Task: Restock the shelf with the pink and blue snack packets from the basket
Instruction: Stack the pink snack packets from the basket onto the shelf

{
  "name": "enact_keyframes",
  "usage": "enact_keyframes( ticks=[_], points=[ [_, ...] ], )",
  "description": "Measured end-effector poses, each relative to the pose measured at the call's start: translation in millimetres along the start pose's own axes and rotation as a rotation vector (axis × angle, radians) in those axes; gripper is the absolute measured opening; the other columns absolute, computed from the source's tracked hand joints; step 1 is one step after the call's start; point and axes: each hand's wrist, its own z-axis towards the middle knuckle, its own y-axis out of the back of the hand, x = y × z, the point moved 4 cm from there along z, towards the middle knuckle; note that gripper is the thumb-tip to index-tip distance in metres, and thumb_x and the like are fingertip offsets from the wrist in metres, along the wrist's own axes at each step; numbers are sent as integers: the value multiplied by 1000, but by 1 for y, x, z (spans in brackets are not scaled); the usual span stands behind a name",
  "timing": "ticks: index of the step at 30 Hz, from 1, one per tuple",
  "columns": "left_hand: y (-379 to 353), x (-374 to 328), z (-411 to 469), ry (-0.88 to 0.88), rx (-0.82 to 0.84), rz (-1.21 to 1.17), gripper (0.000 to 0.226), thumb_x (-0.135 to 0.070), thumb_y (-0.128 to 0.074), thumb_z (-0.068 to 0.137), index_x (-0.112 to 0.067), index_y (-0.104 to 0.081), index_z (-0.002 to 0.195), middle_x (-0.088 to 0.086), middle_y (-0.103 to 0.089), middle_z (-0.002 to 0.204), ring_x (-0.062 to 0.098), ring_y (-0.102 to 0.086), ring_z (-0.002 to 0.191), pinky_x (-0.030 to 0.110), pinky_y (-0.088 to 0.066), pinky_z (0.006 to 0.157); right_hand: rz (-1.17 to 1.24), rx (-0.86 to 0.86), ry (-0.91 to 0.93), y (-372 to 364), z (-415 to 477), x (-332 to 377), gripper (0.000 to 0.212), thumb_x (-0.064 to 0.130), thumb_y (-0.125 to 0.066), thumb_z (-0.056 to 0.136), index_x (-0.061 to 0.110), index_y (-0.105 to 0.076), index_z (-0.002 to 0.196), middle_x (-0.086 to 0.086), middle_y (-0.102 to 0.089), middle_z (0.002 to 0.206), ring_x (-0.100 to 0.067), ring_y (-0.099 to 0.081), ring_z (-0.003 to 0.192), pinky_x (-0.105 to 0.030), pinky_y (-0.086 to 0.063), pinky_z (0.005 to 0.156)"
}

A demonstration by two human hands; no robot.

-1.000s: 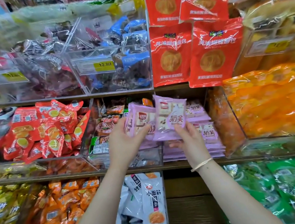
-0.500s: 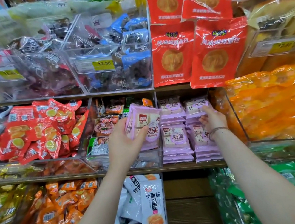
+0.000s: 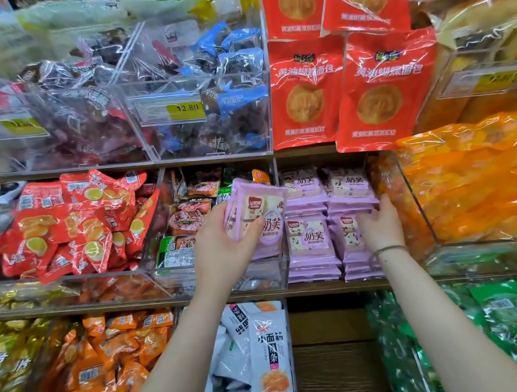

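We grip the spare pink packets (image 3: 259,219) in the left hand (image 3: 221,249), fingers curled round them, beside the shelved stacks (image 3: 310,242) between both hands, while the right hand (image 3: 380,226) lies straight-fingered against their right side, apparently squaring them for loading.

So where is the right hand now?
Head view, right of centre: the right hand touches the pink packet stacks, just left of the orange bags.
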Motion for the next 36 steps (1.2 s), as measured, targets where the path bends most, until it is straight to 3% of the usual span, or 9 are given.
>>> enact_keyframes(
  ticks=[6,8,10,14,19,23,27,30,36],
  points=[
    [3,-4,-3,10,-31,-132,21,-34,-71,81,-43,-55,91,-16,-66,89,-2,-60,84,12,-44,69,36,344,416,-35,-80,57,48,37,-68,81,18,-57,124,8,-43,135,-6,-37,126,-18,-29,105],
    [5,-3,-4,8,-42,-157,19,-34,-71,81,-39,-57,93,-16,-66,87,-4,-60,82,10,-43,67,-8,392,512,-52,-94,72,47,39,-73,75,18,-61,116,12,-42,126,-1,-38,118,4,-22,91],
    [7,-1,-3,15,-49,-184,18,-37,-67,80,-34,-57,94,-15,-66,87,-4,-60,81,11,-43,66,7,353,554,-60,-99,79,35,33,-77,72,20,-58,97,10,-44,117,9,-43,103,11,-23,77],
    [7,-1,-2,-2,-51,-128,33,-57,-53,78,-28,-58,92,-10,-64,81,0,-58,73,17,-43,60,239,379,505,-64,-97,73,29,21,-77,74,28,-52,85,12,-52,106,25,-47,92,3,-36,73],
    [7,-1,-4,-75,-93,-103,27,-59,-46,84,-34,-47,74,-8,-49,64,3,-43,57,14,-32,52,731,367,188,-52,-79,45,18,17,-62,87,22,-54,103,-1,-71,97,-14,-70,87,-28,-58,74],
    [6,0,-3,-67,-92,-86,19,-58,-47,83,-39,-47,77,-13,-55,69,-1,-50,63,9,-33,53,778,328,67,-42,-68,23,5,19,-54,93,15,-57,93,0,-66,69,-16,-68,67,-30,-59,59],
    [3,1,-2,-56,-66,-74,8,-48,-52,84,-42,-49,79,-17,-59,75,-2,-56,71,9,-36,55,734,366,61,-46,-62,25,15,20,-53,94,16,-57,80,-7,-67,93,-17,-68,84,-31,-59,62],
    [3,3,-3,-52,-55,-96,7,-42,-55,85,-40,-50,81,-15,-60,76,-1,-56,71,9,-38,56,835,382,23,-51,-60,34,23,14,-51,94,17,-55,72,-9,-63,88,-20,-65,84,-35,-58,69],
    [3,2,-5,-73,-63,-67,22,-28,-62,89,-31,-45,75,-16,-53,63,-5,-46,57,8,-33,51,1154,307,-245,-47,-49,18,22,12,-35,93,16,-57,97,-3,-63,88,-16,-63,84,-37,-56,74]
  ],
)
